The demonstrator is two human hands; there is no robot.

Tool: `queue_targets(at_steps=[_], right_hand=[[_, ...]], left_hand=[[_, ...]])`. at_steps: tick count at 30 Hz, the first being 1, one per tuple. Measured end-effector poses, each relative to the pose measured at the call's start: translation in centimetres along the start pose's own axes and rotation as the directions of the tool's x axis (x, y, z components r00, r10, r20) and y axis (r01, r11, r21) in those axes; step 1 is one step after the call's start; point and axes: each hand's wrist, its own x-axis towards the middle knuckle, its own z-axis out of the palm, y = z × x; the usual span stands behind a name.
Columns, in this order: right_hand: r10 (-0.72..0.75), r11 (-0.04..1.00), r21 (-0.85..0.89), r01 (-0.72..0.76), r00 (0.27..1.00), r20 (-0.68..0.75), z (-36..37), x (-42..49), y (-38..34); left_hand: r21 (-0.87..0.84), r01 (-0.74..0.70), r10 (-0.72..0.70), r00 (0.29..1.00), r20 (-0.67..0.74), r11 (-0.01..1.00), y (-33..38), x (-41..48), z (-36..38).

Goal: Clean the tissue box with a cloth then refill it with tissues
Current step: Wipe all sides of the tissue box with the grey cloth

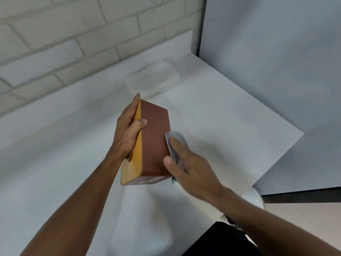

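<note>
Box (155, 143): being held tilted above the middle of the table (230, 117); left hand (127, 133) is gripping its yellow side, thumb curling onto the brown face.
Cloth (177, 143): right hand (190, 167), fingers straight, is pressing it flat against the box's right side.
Tissues (153, 80): lying wrapped near the far edge.
Progress: wiping is underway; refilling is not yet begun.

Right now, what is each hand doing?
Left hand: grips the brown-and-yellow rectangular tissue box.
Right hand: presses the grey cloth against it.
</note>
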Motion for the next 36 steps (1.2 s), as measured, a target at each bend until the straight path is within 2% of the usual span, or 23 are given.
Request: queue_targets(at_steps=[3,10,13,20,24,28,30,33,36], right_hand=[[-0.012,1.000,-0.022,0.012,1.000,0.016,0.6,-1.9,0.3],[-0.030,0.999,0.010,0.032,0.993,-0.116,0.0,5.2,-0.6],[-0.044,0.999,-0.033,0.041,0.994,-0.100,0.0,4.2,-0.5],[-0.286,0.957,-0.087,0.278,0.954,-0.096,2.7,-4.7,1.9],[-0.384,0.922,-0.026,0.385,0.909,-0.158,1.9,-3.0,3.8],[-0.408,0.891,0.206,0.404,0.913,-0.026,1.0,-1.6,4.0],[-0.410,0.871,0.282,0.401,0.911,-0.028,0.7,-1.3,3.5],[-0.312,0.845,0.421,0.330,0.943,-0.114,0.4,-1.5,2.7],[-0.202,0.802,0.525,0.286,0.956,-0.212,-0.2,-1.8,1.9]], left_hand=[[-0.001,-0.006,0.006,1.000,0.010,1.000,-0.2,0.1,-0.2],[0.004,0.006,-0.006,1.000,0.013,1.000,0.2,-0.1,0.0],[0.003,0.019,-0.019,1.000,0.000,1.000,0.5,-0.3,0.0],[-0.037,0.043,-0.043,0.999,-0.013,0.998,0.7,-0.5,-0.1],[-0.089,0.093,-0.097,0.994,-0.045,0.992,0.4,-0.6,-0.3],[-0.149,0.151,-0.160,0.986,-0.049,0.977,0.6,-0.2,-0.6],[-0.169,0.176,-0.188,0.981,-0.052,0.970,1.1,-0.1,-0.7],[-0.207,0.258,-0.267,0.963,-0.015,0.944,1.6,0.6,-0.8],[-0.254,0.405,-0.403,0.913,0.062,0.878,2.6,1.1,-0.3]])
